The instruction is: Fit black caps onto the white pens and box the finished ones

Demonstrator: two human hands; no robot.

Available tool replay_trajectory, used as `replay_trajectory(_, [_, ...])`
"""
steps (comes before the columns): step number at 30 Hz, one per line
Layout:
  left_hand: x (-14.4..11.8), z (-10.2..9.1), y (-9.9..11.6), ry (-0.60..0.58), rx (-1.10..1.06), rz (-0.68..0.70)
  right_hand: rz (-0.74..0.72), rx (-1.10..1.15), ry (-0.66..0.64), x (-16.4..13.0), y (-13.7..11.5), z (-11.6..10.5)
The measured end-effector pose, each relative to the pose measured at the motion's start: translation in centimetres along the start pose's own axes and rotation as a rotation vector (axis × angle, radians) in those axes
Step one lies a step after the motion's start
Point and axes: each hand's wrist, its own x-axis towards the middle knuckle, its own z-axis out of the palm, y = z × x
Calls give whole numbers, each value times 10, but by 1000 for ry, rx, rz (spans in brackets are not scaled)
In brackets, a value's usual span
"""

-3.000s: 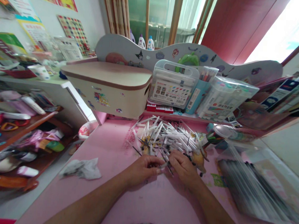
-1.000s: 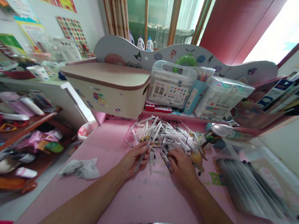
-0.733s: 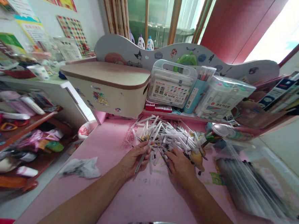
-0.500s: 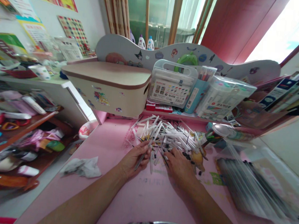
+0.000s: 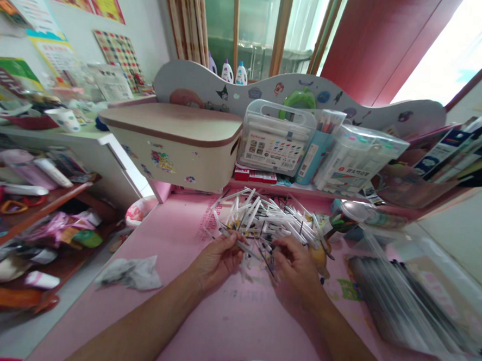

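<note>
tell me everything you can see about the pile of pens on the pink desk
The pile of pens is a loose heap of slim white plastic barrels mixed with thin dark refills, lying crisscross and flat on the pink desk, just in front of the raised shelf. Some yellowish bits show underneath. Its near edge meets both hands: the left hand pinches one slender piece at the heap's left, and the right hand has its fingers in the pens too, though what it grips is too blurred to tell.

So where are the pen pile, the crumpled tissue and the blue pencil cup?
pen pile (image 5: pixel 271 218), head view, on the white barrels in the heap's middle.
crumpled tissue (image 5: pixel 131 273), head view, on its centre folds.
blue pencil cup (image 5: pixel 313 155), head view, on its front wall.
</note>
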Motion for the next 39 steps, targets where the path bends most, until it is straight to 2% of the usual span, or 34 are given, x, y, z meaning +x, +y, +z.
replay_trajectory(4, [1,5,0,87,-54,-6,307,456,25,3,1,-1])
replay_trajectory(6, [1,7,-1,117,-42,38,379,582,15,3,0,0])
replay_trajectory(8, [1,8,-1,114,-8,65,380,646,14,1,0,4])
replay_trajectory(14, [2,6,-4,129,42,93,401,687,-1,-7,1,14])
replay_trajectory(18, [2,5,-6,97,61,104,398,665,-38,-9,-2,15])
replay_trajectory(26, [-1,5,-10,21,162,73,419,702,21,-10,-3,20])
replay_trajectory(33, [-2,4,-10,-5,177,98,450,742,16,-9,-7,15])
replay_trajectory(39, [-3,3,-13,-30,221,134,374,676,-21,-5,-5,14])
